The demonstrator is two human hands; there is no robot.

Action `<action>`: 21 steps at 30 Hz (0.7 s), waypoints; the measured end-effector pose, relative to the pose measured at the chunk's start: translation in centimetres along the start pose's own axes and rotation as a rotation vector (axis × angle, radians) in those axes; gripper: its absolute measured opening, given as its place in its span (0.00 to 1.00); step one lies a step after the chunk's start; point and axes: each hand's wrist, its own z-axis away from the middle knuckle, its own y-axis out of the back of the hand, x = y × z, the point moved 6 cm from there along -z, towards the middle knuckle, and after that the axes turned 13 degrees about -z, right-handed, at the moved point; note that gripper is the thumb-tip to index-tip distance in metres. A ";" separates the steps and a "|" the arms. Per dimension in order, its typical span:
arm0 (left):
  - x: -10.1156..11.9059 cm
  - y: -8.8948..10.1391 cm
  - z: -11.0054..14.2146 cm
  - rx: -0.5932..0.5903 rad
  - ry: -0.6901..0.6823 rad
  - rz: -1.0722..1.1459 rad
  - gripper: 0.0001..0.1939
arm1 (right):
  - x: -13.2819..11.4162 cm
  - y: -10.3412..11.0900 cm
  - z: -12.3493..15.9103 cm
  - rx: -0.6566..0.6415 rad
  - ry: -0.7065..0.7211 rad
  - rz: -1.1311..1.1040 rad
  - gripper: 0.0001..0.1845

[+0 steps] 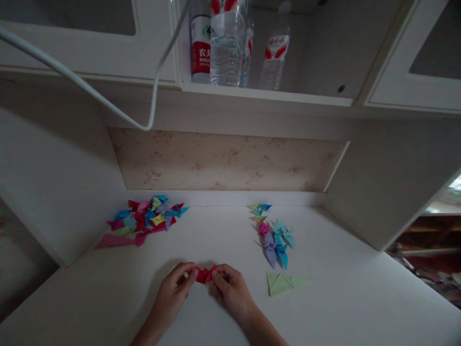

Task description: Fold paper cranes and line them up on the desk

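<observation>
Between my two hands is a small red folded paper piece [205,275], just above the white tabletop near its front. My left hand [175,284] pinches its left end between thumb and fingers. At the other end, my right hand [230,287] grips it the same way, fingers curled. Right of that hand lies a flat light-green folded paper [286,283]. Farther back on the right is a loose group of folded paper figures [275,240] in purple, blue, teal and pink. A larger heap of colourful folded paper pieces [147,216] sits at the back left.
The white table [201,235] runs back to a floral-patterned panel [223,161], with side walls left and right. An overhead shelf [266,96] holds several plastic bottles [226,53]. A white bent cable or rod [118,113] hangs down at upper left.
</observation>
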 end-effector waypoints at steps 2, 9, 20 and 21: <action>-0.1 0.0 0.1 -0.024 -0.003 -0.007 0.19 | -0.3 -0.2 0.0 0.013 0.004 0.006 0.22; -1.2 1.0 -2.5 0.062 0.133 0.087 0.22 | -0.4 0.3 -0.2 0.118 0.029 -0.117 0.23; 14.2 -12.3 -17.0 -0.149 -0.215 -0.247 0.11 | -0.2 -0.4 -0.1 0.029 0.080 0.190 0.16; 15.0 -14.0 -18.4 -0.158 -0.226 -0.273 0.11 | -0.3 -0.4 -0.2 0.031 0.117 0.265 0.15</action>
